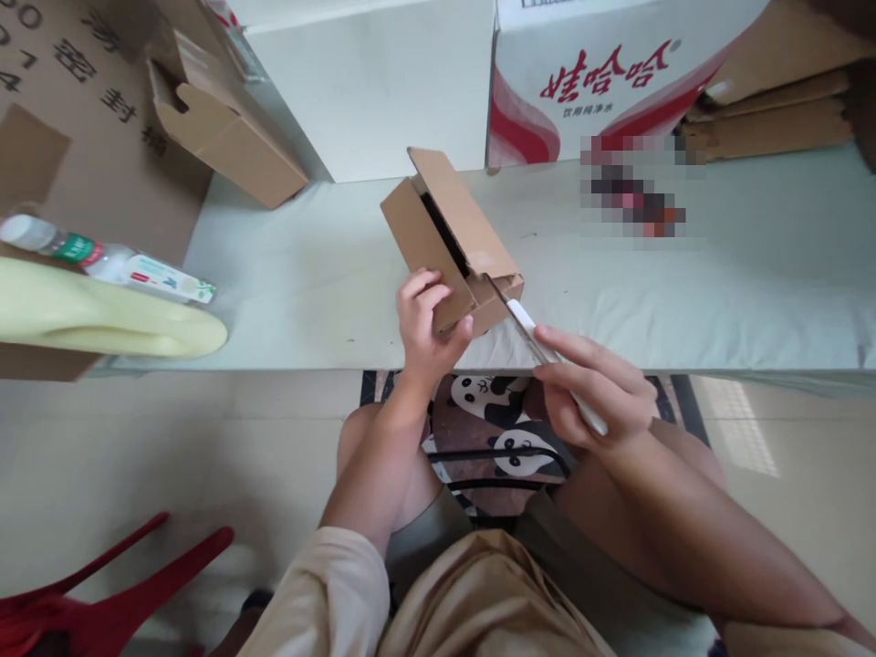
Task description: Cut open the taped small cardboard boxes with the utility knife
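A small brown cardboard box point(438, 251) stands near the table's front edge, its lid flap raised and a dark gap showing along the opening. My left hand point(428, 319) grips the box's near left corner, fingers on top and thumb at the front side. In my right hand point(602, 383) is a slim white-handled knife point(524, 318), held at an angle. Its thin tip meets the box at the near end of the flap. The inside of the box is mostly hidden.
Behind stand a white carton point(383, 87) and a red-and-white water carton point(589, 82). At left are an open cardboard box point(233, 128), a plastic bottle point(109, 260) and a pale yellow object point(109, 315). A red chair point(143, 584) is at lower left.
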`<state>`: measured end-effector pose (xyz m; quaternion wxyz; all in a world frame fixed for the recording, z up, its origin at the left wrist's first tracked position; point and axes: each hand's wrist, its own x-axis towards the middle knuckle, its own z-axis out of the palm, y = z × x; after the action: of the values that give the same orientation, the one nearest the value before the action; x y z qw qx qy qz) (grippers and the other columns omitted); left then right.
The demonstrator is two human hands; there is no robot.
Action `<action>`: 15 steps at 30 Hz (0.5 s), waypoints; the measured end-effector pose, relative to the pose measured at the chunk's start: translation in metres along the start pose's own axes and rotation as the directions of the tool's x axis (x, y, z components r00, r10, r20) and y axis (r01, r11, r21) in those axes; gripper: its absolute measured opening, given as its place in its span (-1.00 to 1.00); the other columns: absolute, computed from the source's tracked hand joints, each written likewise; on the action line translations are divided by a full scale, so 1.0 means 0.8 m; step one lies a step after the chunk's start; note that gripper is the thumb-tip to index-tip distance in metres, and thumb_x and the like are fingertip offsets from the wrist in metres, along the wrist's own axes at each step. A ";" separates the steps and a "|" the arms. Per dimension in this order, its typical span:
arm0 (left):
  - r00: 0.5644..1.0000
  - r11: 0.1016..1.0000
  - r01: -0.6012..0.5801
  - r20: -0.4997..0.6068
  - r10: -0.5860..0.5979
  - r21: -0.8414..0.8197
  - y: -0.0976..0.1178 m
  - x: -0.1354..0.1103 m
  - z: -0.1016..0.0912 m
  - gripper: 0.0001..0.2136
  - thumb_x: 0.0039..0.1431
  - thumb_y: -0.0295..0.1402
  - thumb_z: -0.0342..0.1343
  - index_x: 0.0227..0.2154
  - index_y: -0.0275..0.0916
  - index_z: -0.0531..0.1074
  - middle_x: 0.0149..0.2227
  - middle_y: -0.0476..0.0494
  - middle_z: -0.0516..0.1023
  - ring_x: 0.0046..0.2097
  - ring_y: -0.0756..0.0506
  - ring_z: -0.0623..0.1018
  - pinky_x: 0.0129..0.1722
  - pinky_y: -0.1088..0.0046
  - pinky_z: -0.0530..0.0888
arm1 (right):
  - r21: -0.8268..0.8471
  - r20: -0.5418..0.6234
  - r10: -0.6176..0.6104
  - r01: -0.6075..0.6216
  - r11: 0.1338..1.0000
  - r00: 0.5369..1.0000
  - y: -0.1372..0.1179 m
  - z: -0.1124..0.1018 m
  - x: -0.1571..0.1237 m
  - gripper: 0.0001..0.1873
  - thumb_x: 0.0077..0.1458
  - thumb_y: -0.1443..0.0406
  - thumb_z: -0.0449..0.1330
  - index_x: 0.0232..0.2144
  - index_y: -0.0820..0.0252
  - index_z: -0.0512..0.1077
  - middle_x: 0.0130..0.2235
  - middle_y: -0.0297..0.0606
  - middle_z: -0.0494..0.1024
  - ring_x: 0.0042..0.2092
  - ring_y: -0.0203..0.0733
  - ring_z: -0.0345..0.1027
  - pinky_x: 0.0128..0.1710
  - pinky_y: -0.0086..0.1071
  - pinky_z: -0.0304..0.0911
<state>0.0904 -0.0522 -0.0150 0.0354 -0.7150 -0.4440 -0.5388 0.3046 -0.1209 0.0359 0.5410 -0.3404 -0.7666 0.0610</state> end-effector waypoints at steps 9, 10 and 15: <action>0.963 0.982 0.174 -0.195 -0.185 -0.069 -0.027 -0.002 -0.007 -0.57 0.30 0.10 -0.07 0.00 -0.11 0.19 0.02 -0.26 0.37 0.11 -0.20 0.47 0.12 0.13 0.45 | -0.282 -0.042 0.125 -0.132 0.950 0.991 0.026 0.007 0.006 -0.82 0.25 0.37 0.09 -0.23 0.02 0.47 -0.01 -0.15 0.61 -0.07 -0.05 0.55 -0.11 -0.13 0.48; 0.941 0.974 0.212 -0.253 -0.224 -0.076 -0.034 -0.002 -0.008 -0.57 0.29 0.09 -0.07 0.01 -0.11 0.19 0.01 -0.25 0.37 0.10 -0.19 0.48 0.12 0.14 0.45 | -0.302 0.028 0.193 -0.176 0.937 0.981 0.035 0.012 0.006 -0.80 0.26 0.37 0.06 -0.20 0.05 0.47 0.02 -0.13 0.60 -0.06 -0.05 0.55 -0.11 -0.13 0.48; 0.801 0.888 0.435 -0.385 -0.458 -0.152 -0.075 -0.003 -0.019 -0.63 0.32 -0.11 -0.08 0.12 -0.02 0.08 0.05 -0.20 0.39 0.08 -0.15 0.51 0.11 0.17 0.48 | -0.448 0.271 0.475 -0.327 0.832 0.837 0.086 0.050 -0.012 -0.73 0.23 0.27 0.08 -0.08 0.21 0.46 0.21 0.09 0.44 0.09 0.16 0.45 -0.01 0.05 0.42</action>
<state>0.0387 -0.0254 -0.0365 -0.0200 -0.4618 -0.5670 -0.6818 0.3029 -0.0628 -0.0198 0.2831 -0.5774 -0.7609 0.0873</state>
